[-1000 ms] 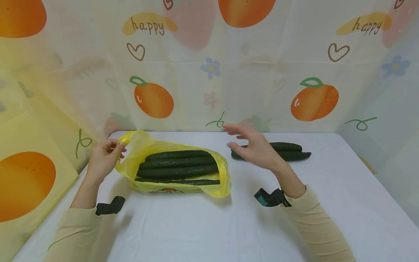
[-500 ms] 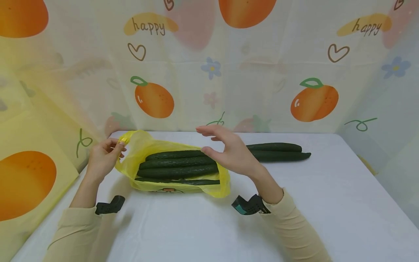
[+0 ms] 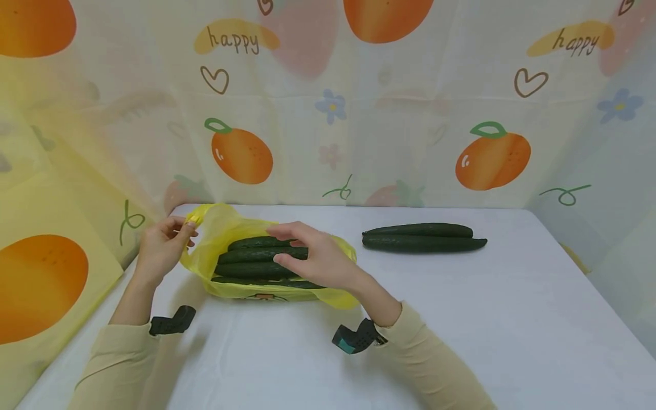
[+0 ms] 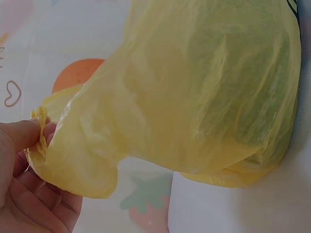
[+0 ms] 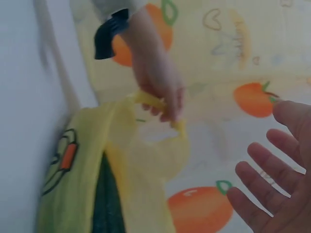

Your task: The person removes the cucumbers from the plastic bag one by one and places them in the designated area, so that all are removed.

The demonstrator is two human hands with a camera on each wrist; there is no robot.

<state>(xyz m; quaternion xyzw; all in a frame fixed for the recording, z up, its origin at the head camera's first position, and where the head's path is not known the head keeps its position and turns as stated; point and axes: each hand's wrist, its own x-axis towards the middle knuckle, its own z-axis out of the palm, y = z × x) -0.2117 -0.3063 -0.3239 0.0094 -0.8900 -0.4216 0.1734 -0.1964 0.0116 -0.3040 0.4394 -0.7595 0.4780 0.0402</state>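
Observation:
A yellow plastic bag (image 3: pixel 225 228) lies on its side at the table's left, its mouth spread wide. Several dark green cucumbers (image 3: pixel 266 254) lie side by side inside it. My left hand (image 3: pixel 163 247) pinches the bag's handle at the upper left between thumb and fingers; the left wrist view shows the handle (image 4: pixel 41 128) bunched in that grip. Over the bag's right part hovers my right hand (image 3: pixel 323 259), fingers extended and apart, holding nothing and hiding the cucumbers' right ends. In the right wrist view its fingers (image 5: pixel 272 174) are spread beside the bag.
Two more cucumbers (image 3: pixel 422 244) lie together at the back right of the white table (image 3: pixel 487 319). A fruit-patterned cloth (image 3: pixel 379 154) hangs behind the table and along the left side. Black wrist cameras (image 3: pixel 172 320) sit on both forearms.
My right hand has travelled left and slightly down, from in front of the two loose cucumbers to over the bag. My left hand keeps its pinch on the handle.

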